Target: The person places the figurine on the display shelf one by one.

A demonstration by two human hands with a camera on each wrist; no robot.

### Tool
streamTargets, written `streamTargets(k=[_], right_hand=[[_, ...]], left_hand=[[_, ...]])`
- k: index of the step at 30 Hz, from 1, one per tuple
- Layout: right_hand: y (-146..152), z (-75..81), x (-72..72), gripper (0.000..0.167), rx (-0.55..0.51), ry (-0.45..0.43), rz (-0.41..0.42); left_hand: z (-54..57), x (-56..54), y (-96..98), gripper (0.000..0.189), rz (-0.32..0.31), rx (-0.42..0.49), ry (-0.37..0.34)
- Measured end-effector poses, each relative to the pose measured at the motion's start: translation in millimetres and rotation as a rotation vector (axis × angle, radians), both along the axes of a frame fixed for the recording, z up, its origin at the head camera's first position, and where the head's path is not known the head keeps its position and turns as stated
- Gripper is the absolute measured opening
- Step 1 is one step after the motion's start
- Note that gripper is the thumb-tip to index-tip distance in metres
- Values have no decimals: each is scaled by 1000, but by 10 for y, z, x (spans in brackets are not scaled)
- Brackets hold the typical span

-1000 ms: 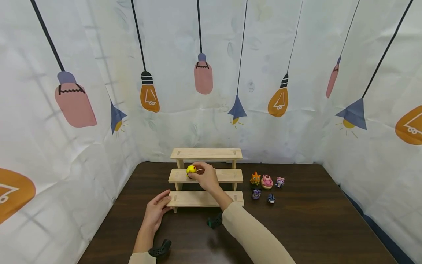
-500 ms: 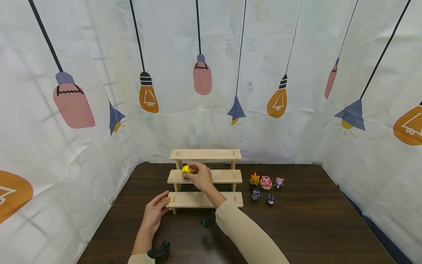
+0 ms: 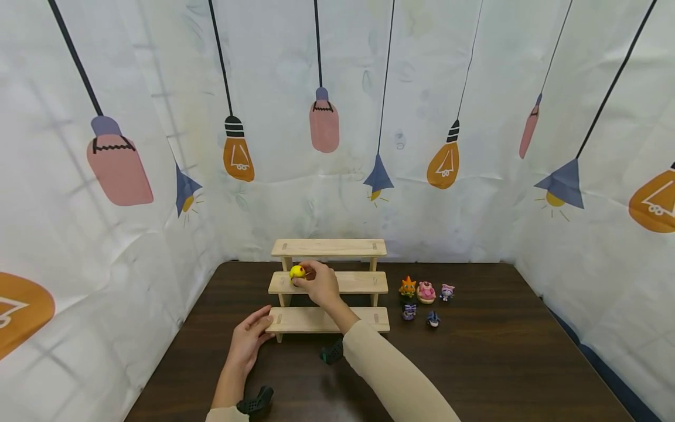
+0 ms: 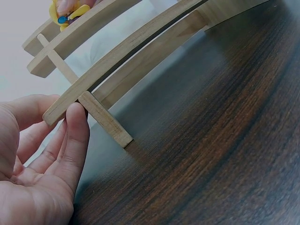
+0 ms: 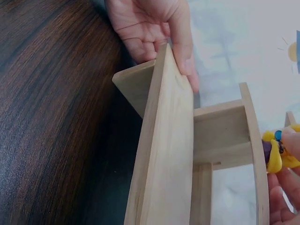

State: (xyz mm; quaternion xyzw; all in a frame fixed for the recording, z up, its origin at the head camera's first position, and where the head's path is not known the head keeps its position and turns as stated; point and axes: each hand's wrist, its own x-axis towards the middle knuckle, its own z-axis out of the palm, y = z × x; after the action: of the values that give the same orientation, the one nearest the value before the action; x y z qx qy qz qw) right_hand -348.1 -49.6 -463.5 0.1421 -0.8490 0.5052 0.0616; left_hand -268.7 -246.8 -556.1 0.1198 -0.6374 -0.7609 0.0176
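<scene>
A three-tier wooden display stand [image 3: 308,320] stands on the dark table. My left hand [image 3: 249,340] grips the left end of its lowest board, thumb on top and fingers beneath, as the left wrist view shows. With thumb and fingertips, my right hand [image 3: 323,288] pinches a small yellow figurine [image 3: 297,272] at the left end of the middle board. In the right wrist view the figurine [image 5: 274,152] has a blue spot and a dark purple base close against that board; the fingers cover part of it.
Right of the stand, several small figurines sit on the table [image 3: 501,351]: an orange spiky one [image 3: 408,286], a pink one [image 3: 426,292], a pale one [image 3: 446,292], a purple one [image 3: 409,311] and a blue one [image 3: 433,319]. A patterned cloth [image 3: 337,199] hangs behind.
My right hand has carried the yellow figurine a little left along the middle board, slowing over the last half second. My left hand keeps its hold on the lowest board.
</scene>
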Motion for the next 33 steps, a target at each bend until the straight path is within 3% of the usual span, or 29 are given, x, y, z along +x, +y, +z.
streamTargets(k=[6, 19, 27, 33], right_hand=[[149, 6, 52, 49, -130, -58, 78], [846, -78, 258, 31, -257, -28, 124], [1381, -151, 423, 26, -340, -15, 69], [1860, -214, 538, 24, -387, 14, -58]], left_hand=[[-5, -12, 1, 54, 2, -6, 3], [8, -17, 11, 54, 0, -2, 10], [-2, -18, 21, 54, 0, -2, 13], [5, 2, 15, 53, 2, 0, 15]])
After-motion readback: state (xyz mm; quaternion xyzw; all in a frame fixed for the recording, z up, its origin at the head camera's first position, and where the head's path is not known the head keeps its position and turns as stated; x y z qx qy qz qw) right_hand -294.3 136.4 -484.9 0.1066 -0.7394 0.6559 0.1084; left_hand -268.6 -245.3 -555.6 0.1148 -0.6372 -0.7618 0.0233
